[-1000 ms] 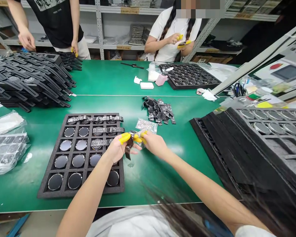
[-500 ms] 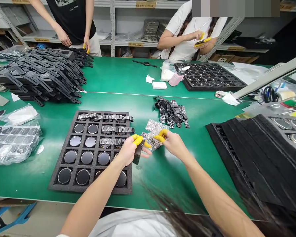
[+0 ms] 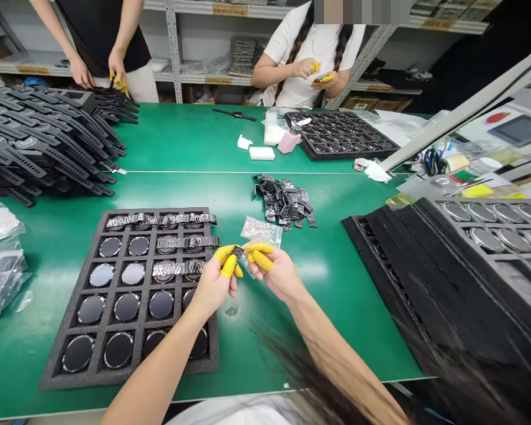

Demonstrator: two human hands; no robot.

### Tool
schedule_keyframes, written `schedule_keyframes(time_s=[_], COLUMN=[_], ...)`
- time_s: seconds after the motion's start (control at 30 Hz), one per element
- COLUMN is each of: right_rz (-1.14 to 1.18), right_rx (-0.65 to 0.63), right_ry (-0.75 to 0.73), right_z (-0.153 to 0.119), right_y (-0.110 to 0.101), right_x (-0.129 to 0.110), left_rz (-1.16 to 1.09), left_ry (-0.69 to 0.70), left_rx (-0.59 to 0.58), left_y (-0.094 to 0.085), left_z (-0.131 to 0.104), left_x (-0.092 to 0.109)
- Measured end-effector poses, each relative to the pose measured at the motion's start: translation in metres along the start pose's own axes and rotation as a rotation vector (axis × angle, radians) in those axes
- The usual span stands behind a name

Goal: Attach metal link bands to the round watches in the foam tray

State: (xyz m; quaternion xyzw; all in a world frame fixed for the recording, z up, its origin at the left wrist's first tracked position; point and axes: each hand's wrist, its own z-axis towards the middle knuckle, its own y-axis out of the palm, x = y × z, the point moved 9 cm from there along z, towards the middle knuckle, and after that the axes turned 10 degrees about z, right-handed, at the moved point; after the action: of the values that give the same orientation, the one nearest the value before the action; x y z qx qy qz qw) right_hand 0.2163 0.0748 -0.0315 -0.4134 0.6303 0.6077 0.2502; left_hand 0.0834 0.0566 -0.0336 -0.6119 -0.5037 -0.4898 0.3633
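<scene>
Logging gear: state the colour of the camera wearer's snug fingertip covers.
Fingertip covers: yellow, clearest in the head view.

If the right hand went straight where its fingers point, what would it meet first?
Probably the dark band piece in the left hand; the right hand may be touching it, but depth is unclear.

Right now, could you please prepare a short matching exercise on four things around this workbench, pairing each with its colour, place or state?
Things:
1. Pump bottle
2. Dark link band
3. Finger cots
4. Loose link watch bands

Descriptions:
A. Yellow
B. Heaped on the green tabletop
C. Pink
D. Pinched by the left hand

Pairs: 1-C, 2-D, 3-A, 4-B.
</scene>
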Motion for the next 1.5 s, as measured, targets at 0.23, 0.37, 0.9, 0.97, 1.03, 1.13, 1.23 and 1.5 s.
schedule_keyframes(time_s=[0.23, 0.37, 0.9, 0.97, 1.03, 1.13, 1.23, 1.5], right_rz=[0.033, 0.060, 0.173, 0.192, 0.204, 0.212, 0.205, 0.236], right_rx=[-0.089, -0.119, -0.187, -0.178, -0.169, -0.177, -0.193, -0.187], right_ry=[0.115, 0.143, 0.263, 0.250, 0.243, 0.237, 0.244, 0.237], right_z=[-0.001, -0.002, -0.003, -0.001, 0.000, -0.001, -0.002, 0.002], right_y=[0.009, 0.008, 0.014, 0.012, 0.011, 0.012, 0.015, 0.014], right_x=[0.002, 0.002, 0.008, 0.007, 0.007, 0.007, 0.008, 0.008], left_rz=[0.094, 0.119, 0.142, 0.142, 0.142, 0.133, 0.110, 0.106], left_ry=[-0.037, -0.058, -0.077, -0.065, -0.058, -0.073, -0.091, -0.071], left_rx=[-0.049, -0.038, -0.067, -0.068, -0.073, -0.070, -0.065, -0.051], left_y=[0.002, 0.000, 0.002, 0.002, 0.003, 0.003, 0.002, 0.000], left_z=[-0.002, -0.002, -0.004, -0.004, -0.004, -0.004, -0.004, -0.001], left_x=[-0.005, -0.007, -0.006, -0.004, -0.003, -0.005, -0.008, -0.009])
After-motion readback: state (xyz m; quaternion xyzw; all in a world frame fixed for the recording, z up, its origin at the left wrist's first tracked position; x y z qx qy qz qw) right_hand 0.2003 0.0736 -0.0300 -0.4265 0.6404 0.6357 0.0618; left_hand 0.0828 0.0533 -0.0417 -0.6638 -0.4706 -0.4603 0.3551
